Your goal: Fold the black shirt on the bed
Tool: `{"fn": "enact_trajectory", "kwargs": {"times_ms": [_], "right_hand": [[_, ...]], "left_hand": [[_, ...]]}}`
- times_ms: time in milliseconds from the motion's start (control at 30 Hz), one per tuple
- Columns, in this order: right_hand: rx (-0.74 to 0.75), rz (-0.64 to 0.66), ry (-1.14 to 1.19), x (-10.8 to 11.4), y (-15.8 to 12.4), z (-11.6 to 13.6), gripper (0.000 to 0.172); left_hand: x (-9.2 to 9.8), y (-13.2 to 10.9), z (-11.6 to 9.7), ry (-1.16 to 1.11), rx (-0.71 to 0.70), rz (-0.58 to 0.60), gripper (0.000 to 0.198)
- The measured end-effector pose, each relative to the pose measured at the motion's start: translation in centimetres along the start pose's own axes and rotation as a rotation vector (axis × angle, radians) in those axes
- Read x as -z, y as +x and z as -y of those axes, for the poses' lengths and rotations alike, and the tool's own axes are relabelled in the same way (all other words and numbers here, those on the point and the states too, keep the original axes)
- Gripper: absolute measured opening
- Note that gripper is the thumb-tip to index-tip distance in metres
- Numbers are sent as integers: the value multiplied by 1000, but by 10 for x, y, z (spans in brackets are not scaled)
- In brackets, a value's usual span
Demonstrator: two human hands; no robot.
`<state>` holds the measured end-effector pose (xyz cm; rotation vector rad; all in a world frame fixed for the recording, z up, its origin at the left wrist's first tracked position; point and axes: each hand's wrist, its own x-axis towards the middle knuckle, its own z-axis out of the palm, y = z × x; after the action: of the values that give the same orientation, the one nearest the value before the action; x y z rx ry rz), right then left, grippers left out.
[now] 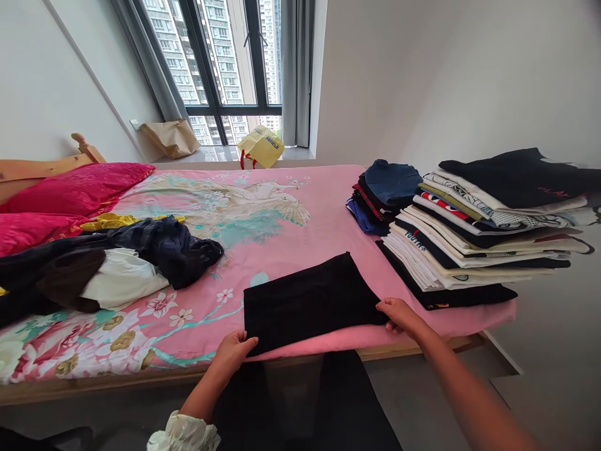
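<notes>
My left hand [236,348] sits at lower centre of the frame, its fingers closed on the near left corner of the black folded cloth garment [310,299]. My right hand [398,313] is well apart from it, right of centre, clamped on the same garment's near right corner. The garment lies flat at the near edge of the pink flowered bedsheet [282,232], in the lower middle of the frame. More black cloth hangs below the bed edge between my forearms; I cannot tell if it is the same piece.

Just right of my right hand stands a tall stack of folded printed T-shirts [479,241], and behind that is a smaller pile of dark blue and red folded clothes [385,195]. At mid-left a loose heap of dark and white unfolded clothes [117,266] rests against magenta satin pillows [70,188]. At upper centre, a yellow paper bag [261,145] and a brown paper bag [171,138] sit on the window ledge.
</notes>
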<state>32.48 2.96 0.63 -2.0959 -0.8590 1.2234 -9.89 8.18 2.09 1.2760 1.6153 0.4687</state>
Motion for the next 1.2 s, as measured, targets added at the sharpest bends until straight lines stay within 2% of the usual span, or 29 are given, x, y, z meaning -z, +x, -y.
{"fn": "enact_trajectory", "kwargs": {"times_ms": [200, 333, 500, 533, 600, 700, 733, 800, 900, 967, 1033, 1100, 1200], "right_hand": [[20, -2, -18, 0, -2, -2, 28], [20, 27, 26, 0, -7, 0, 22], [-12, -19, -88, -2, -6, -1, 22], [-13, -42, -132, -1, -6, 0, 22], [42, -169, -296, 1, -10, 3, 21], [259, -451, -565, -7, -28, 16, 21], [359, -508, -593, -15, -37, 23, 22], [581, -500, -545, -41, -56, 39, 23], [940, -292, -507, -101, -80, 68, 31], [1077, -126, -535, -145, -85, 86, 38], [1126, -31, -547, -186, -83, 101, 40], [1073, -19, -567, -219, -77, 112, 42], [995, 39, -635, -250, -69, 120, 45]], "left_hand": [[-2, 4, 11, 40, -52, -82, 38], [-3, 5, 15, 73, -101, -103, 37], [-3, 3, 17, 172, -128, -136, 31], [-3, 0, 16, 217, -133, -152, 29], [-2, -6, 13, 344, -139, -205, 22], [-1, -15, 7, 515, -121, -275, 30], [-1, -16, 5, 532, -105, -282, 35], [-1, -16, 2, 554, -68, -282, 44], [-1, -10, -1, 612, -26, -288, 49], [-2, -7, -1, 630, -6, -297, 44], [-3, -6, 0, 606, -1, -307, 38], [-4, -8, 3, 581, -33, -326, 34], [-5, -10, 9, 589, -91, -352, 31]]}}
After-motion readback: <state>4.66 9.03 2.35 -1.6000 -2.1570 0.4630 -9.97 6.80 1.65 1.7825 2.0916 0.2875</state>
